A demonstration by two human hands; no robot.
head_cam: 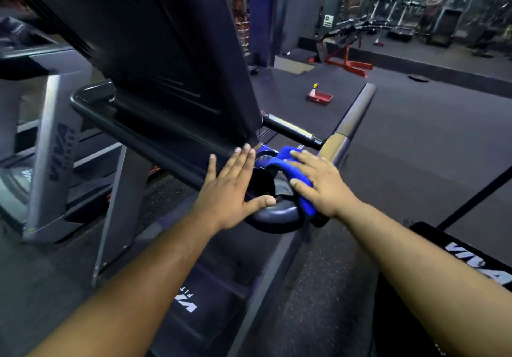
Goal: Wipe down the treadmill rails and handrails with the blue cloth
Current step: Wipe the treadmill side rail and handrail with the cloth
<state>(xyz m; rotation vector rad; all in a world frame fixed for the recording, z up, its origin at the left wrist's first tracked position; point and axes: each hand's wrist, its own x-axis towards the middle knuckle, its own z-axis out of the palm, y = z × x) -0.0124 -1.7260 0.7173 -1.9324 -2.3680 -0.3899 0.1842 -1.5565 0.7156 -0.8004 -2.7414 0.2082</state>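
The blue cloth lies over the right side of the treadmill's dark cup holder, beside the console. My right hand presses flat on the cloth with straight fingers and hides most of it. My left hand rests open against the console's lower edge, its thumb on the cup holder rim. The short black and silver grip bar sticks out just beyond the cloth. The grey right handrail runs away to the upper right. The black front bar runs off to the left.
A red tray with a spray bottle stands on the dark gym floor beyond the handrail. A red-framed bench and more machines stand at the back. A neighbouring treadmill's silver post is at the left; the belt lies below my arms.
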